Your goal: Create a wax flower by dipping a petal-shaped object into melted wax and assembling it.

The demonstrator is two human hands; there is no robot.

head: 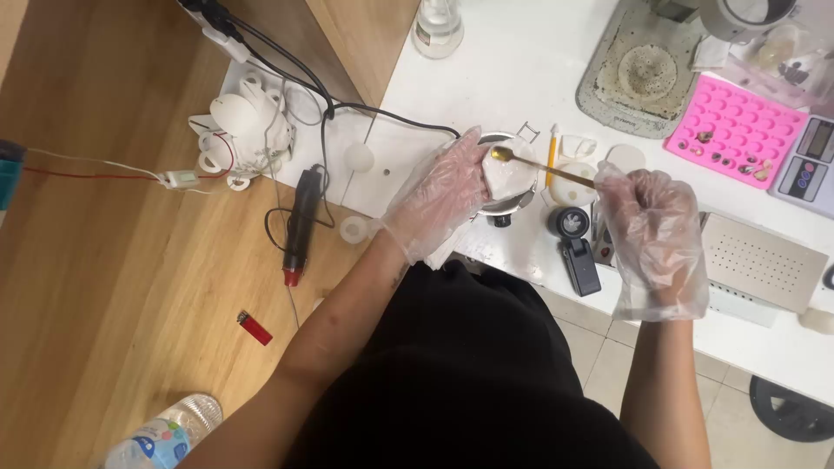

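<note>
Both hands wear clear plastic gloves. My left hand [439, 195] grips a small white round container [511, 175] that rests over a metal cup [512, 204] on the white counter [512, 78]. In the fist of my right hand [653, 227] is a thin gold-coloured spoon [543, 167]. Its bowl reaches left over the white container's top. A yellow stick [551, 152] lies just behind the spoon.
A pink silicone mould tray [734, 130] with small pieces, a digital scale [808, 165] and a dirty grey tray [638, 69] lie at the back right. A black loupe-like tool [578, 247], a perforated metal box [760, 265], a black hot-air tool [300, 221], cables, a red lighter [254, 327] and a water bottle [165, 434] are around.
</note>
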